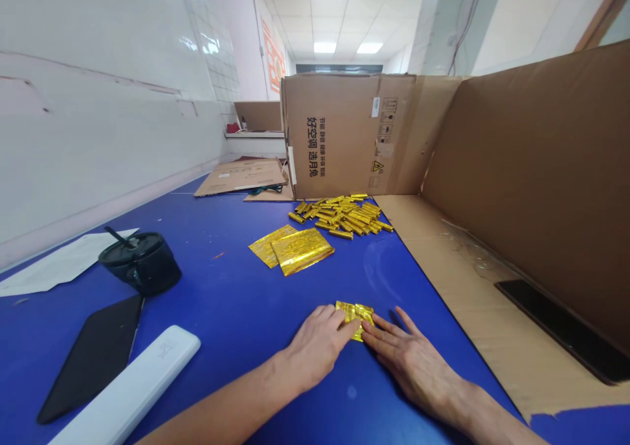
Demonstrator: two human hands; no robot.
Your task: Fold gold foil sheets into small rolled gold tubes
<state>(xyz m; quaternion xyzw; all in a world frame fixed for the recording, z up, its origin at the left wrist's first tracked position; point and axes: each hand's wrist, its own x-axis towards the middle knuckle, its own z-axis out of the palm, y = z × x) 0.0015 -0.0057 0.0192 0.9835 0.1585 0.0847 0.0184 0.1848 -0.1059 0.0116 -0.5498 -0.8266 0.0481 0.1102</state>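
A small piece of gold foil paper (355,311), with a crease down its middle, lies flat on the blue table in front of me. My left hand (317,343) has its fingers curled at the foil's left side, and the thumb presses on its near part. From the other side, my right hand (406,356) rests its outstretched fingertips on the right edge, with the fingers spread. Farther out lie stacked flat gold foil sheets (302,251), two overlapping stacks. Behind them is a heap of rolled gold foil tubes (352,216).
On the left stand a dark lidded mug (150,268), a black tablet-like slab (93,353), a long white case (132,386) and white paper (59,261). A large cardboard box (344,136) walls off the back and right. A dark phone-like strip (561,327) lies on the cardboard.
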